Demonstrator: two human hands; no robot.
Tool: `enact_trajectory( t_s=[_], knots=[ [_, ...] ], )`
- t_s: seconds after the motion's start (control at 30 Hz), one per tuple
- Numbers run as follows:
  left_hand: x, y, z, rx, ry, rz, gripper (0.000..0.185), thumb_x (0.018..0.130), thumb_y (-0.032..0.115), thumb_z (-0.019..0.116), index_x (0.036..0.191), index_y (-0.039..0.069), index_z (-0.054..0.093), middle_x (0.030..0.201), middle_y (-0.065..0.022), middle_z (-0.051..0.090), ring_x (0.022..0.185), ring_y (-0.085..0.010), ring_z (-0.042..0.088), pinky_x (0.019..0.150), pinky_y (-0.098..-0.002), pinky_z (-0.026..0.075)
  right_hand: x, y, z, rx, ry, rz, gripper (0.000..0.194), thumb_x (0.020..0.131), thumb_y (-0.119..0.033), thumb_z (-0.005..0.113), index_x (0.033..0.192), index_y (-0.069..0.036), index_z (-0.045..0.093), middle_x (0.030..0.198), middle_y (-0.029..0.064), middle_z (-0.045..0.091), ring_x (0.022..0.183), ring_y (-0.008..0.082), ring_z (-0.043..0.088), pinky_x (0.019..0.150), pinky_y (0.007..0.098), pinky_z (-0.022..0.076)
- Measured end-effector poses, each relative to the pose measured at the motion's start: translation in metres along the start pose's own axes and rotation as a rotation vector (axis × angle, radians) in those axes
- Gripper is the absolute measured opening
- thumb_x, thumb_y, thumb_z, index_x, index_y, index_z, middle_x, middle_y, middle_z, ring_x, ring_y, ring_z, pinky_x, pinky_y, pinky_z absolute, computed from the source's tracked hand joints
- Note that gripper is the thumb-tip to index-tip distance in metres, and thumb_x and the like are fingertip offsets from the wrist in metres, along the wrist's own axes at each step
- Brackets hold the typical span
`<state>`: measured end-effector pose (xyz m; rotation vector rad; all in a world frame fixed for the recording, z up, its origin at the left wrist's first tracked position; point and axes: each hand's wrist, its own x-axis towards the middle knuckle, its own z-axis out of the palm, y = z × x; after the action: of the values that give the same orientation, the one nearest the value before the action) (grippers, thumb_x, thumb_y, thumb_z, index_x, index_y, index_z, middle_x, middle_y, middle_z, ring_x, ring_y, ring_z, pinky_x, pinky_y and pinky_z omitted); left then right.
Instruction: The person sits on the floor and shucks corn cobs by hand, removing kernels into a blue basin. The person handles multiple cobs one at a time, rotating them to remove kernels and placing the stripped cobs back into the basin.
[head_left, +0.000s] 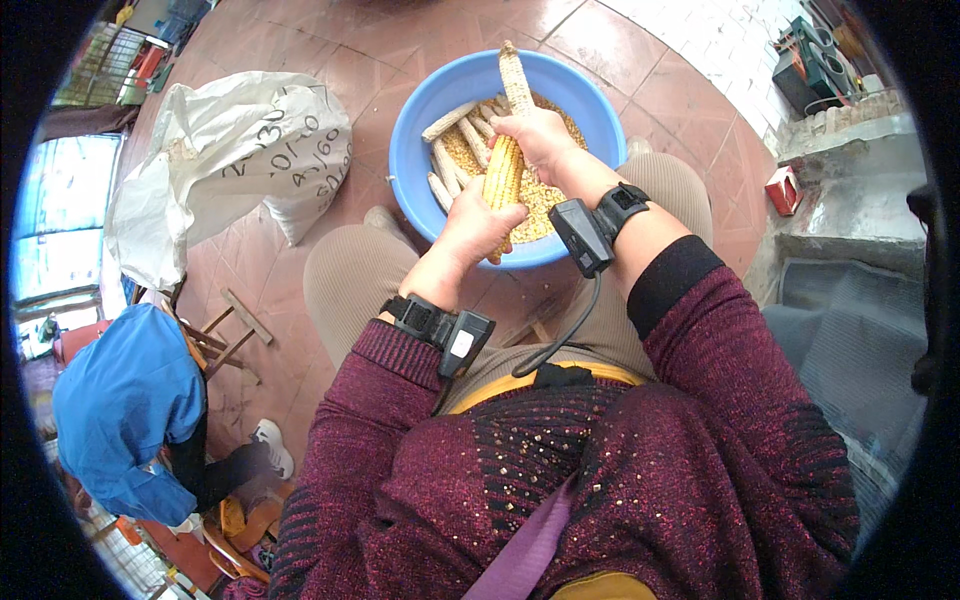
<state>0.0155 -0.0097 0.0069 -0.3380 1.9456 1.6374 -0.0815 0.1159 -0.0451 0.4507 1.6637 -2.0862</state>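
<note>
A yellow ear of corn (504, 174) slants over a blue plastic basin (411, 196), its kernels still on the side facing me. My left hand (480, 219) grips its lower end, thumb laid across it. A bare corn cob (514, 81) sticks up out of my right hand (537, 142), whose fingers close around it and press against the upper part of the ear. Loose corn kernels (541, 204) cover the basin's bottom. Several stripped cobs (471, 141) lie on the kernels at the left side. My right hand hides part of the cob it holds.
Left of the basin, a white woven sack (247, 157) with handwriting rests on the tiled floor (360, 45). A wooden folding stool (232, 330) and a person in a blue jacket (127, 412) are at the left. A small red box (784, 190) sits by the concrete ledge at right.
</note>
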Motion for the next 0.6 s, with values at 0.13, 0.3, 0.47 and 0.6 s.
enact_trajectory(
  t_s=[0.13,0.3,0.47,0.6],
  knots=[
    [-0.001,-0.004,-0.003,-0.07,-0.031,0.024,0.041,0.077,0.014,0.069,0.111,0.002,0.049,0.081,-0.009,0.06,0.052,-0.0167,0.06,0.039,-0.0285,0.05,-0.006,-0.004,0.002,-0.025,-0.053,-0.071,0.019,0.081,-0.015,0.067,0.087,0.003,0.064,0.075,0.0111,0.066,0.063,0.0218,0.063,0.06,0.0341,0.052],
    [0.003,-0.01,-0.012,-0.655,-0.267,-0.122,0.037,0.08,0.016,0.068,0.111,0.005,0.05,0.079,-0.0069,0.059,0.051,-0.0155,0.058,0.039,-0.0292,0.05,-0.013,-0.018,-0.005,0.347,-0.26,0.04,0.022,0.086,-0.02,0.064,0.092,0.001,0.061,0.081,0.0134,0.066,0.072,0.0242,0.066,0.067,0.0375,0.0548],
    [0.008,-0.008,-0.011,-0.442,-0.176,-0.046,0.035,0.08,0.015,0.067,0.11,0.004,0.051,0.081,-0.0069,0.06,0.052,-0.0151,0.058,0.043,-0.0286,0.05,-0.012,-0.027,-0.01,0.318,-0.315,0.122,0.022,0.088,-0.022,0.062,0.094,-0.001,0.06,0.083,0.012,0.065,0.077,0.0239,0.065,0.074,0.0387,0.0543],
    [0.006,-0.005,0.003,-0.122,0.006,0.008,0.036,0.079,0.014,0.065,0.11,0.002,0.051,0.083,-0.0075,0.06,0.057,-0.0152,0.059,0.045,-0.027,0.05,-0.01,-0.022,-0.006,0.162,-0.289,0.095,0.02,0.086,-0.019,0.063,0.091,0.0,0.061,0.079,0.0119,0.065,0.072,0.023,0.064,0.072,0.0364,0.053]
  ],
)
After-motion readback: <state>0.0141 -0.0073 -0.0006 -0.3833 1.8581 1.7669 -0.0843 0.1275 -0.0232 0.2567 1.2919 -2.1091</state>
